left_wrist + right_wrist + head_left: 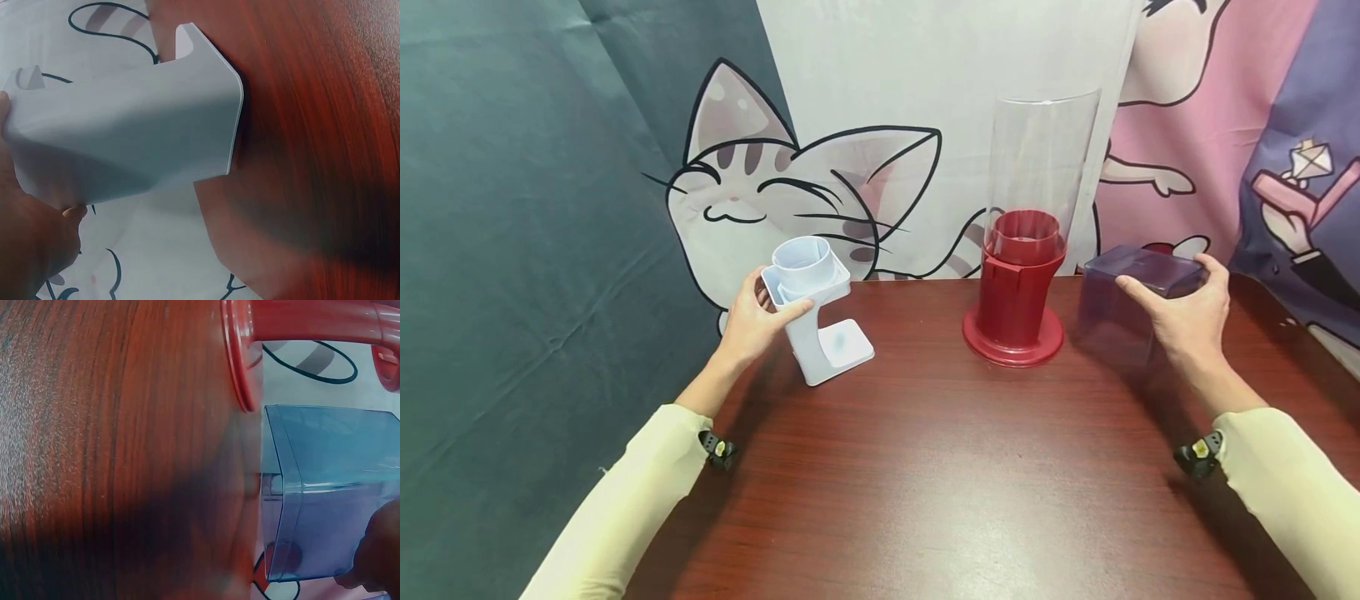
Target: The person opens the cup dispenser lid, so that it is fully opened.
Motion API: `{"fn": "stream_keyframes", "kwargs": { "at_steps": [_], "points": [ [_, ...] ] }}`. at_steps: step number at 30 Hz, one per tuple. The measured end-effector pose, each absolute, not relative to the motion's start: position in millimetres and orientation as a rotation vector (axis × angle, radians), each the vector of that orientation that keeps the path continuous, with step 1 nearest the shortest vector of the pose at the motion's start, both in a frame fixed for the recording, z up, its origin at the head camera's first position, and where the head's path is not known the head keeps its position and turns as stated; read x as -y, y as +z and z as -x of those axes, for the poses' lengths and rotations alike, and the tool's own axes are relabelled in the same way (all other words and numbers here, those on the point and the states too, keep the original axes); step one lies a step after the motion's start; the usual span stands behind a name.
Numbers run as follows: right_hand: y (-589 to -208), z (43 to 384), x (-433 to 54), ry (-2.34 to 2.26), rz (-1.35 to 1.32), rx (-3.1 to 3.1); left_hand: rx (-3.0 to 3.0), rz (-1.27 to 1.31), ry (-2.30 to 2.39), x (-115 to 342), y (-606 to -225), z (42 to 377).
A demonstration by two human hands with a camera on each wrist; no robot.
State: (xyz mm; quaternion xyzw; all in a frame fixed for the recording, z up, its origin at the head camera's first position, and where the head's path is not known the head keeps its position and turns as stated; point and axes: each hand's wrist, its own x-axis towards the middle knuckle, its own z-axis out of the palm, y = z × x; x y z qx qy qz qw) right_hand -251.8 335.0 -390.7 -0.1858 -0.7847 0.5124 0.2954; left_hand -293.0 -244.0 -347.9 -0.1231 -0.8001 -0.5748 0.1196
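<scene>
At the left, my left hand (752, 323) grips the upper part of a white plastic stand (808, 346), thumb on the near side. The stand has a round cup-like collar (805, 262) on top and a flat foot. In the left wrist view, its smooth back (137, 131) faces the camera. On the right, my right hand (1193, 317) holds a see-through bluish-purple plastic box (1112, 312) from above, thumb and fingers on opposite sides. The right wrist view shows the box (337, 450) with the hand (381, 550) at its lower right; most fingers are hidden there.
Between the hands stands a red round-footed base (1015, 304) with a tall clear cylinder (1041, 158) on it, close beside the box. All stand near the far edge of a brown wooden table (925, 467). A cartoon-cat cloth (730, 200) hangs behind.
</scene>
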Motion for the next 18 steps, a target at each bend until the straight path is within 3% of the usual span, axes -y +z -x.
{"fn": "stream_keyframes", "kwargs": {
  "at_steps": [18],
  "points": [
    [-403.3,257.5,-336.8,1.365,0.524,2.150,2.349,0.425,-1.664,253.6,-354.3,306.8]
  ]
}}
